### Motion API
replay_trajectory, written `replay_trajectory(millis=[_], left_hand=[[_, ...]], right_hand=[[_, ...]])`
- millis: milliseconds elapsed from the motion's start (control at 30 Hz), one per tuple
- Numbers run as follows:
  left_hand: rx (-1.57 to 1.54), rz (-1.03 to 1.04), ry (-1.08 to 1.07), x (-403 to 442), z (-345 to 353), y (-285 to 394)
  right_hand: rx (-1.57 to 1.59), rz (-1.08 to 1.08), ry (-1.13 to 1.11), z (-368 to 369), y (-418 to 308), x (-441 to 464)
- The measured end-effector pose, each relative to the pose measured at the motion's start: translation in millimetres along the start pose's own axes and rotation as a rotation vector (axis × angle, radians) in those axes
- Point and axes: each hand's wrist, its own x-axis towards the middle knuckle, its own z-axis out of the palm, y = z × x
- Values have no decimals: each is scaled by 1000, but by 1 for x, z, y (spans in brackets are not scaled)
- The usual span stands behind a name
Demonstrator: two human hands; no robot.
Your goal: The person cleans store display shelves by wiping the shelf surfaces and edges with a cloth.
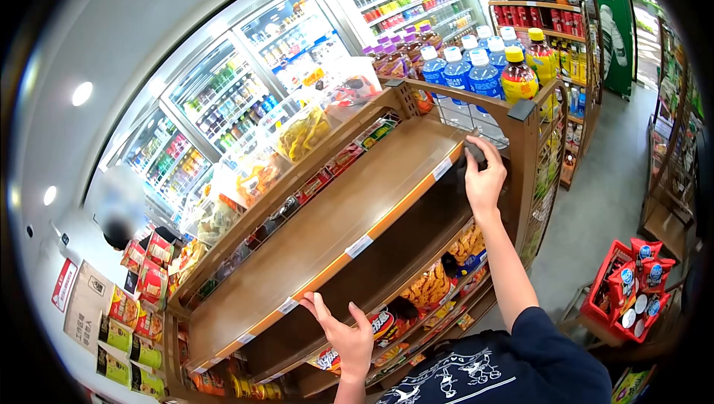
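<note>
A brown shelf board (327, 214) with an orange front strip (325, 272) and white price labels (358, 246) slants across the middle of the head view. My left hand (343, 335) is at the strip's lower left part, fingers apart and fingertips at the edge. At the board's right end, beside the post, my right hand (485, 178) has its thumb and fingers closed round a small dark thing that I cannot make out. The board's top is bare. Below it, snack bags (428, 285) fill lower shelves.
Blue-labelled bottles (455, 73) and yellow-capped bottles (519, 81) stand behind the rack's right end. A red basket (599, 296) of red packets sits on the right near the aisle floor (595, 159). Drink coolers (223, 84) line the back. A blurred person (119, 203) is at far left.
</note>
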Motion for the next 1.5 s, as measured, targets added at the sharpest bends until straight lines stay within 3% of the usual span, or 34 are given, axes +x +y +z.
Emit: replay_trajectory(millis=[267,467,633,1300,1467,1500], left_hand=[[44,31,9,2,-3,0],[17,35,-4,1,-4,-2],[-2,35,-19,2,-7,-1],[9,-20,-51,6,-14,14],[91,-24,-33,6,-13,16],[91,-27,-29,6,-13,16]], right_hand=[[-18,1,0,-9,3,-15],[63,91,-330,-17,21,4],[119,100,-440,-25,22,14],[226,120,-501,-39,25,18],[185,42,-354,-51,-9,-4],[290,127,-307,-54,-8,-16]])
